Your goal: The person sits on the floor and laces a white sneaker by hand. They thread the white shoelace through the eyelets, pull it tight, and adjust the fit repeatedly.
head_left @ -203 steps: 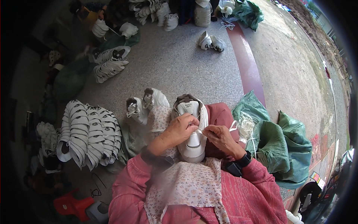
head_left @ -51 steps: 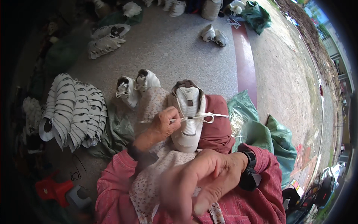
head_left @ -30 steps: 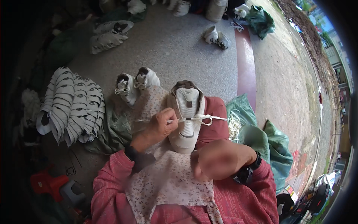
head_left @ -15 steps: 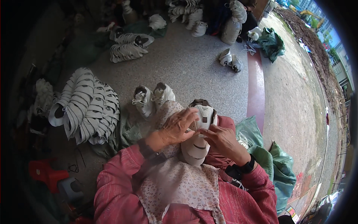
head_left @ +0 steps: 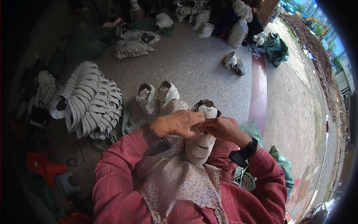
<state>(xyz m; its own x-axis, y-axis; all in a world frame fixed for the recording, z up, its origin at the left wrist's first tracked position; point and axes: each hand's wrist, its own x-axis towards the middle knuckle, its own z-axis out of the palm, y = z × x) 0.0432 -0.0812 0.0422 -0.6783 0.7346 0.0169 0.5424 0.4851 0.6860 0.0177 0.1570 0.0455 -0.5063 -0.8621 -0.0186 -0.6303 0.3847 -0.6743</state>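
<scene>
Shoe lies on our lap in the head view. Our right hand, away a second ago, now joins our left hand over it: two-handed work again, fingers bunched, though what they pinch we cannot tell.

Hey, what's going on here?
Someone in a red top and a flowered apron has a white shoe on their lap. The left hand and right hand meet over the middle of it, just below its tongue; the fingers hide exactly what they're pinching. Two white shoes with laces stand a little ahead, to the left. Farther left are big stacks of white shoe pieces.
</scene>
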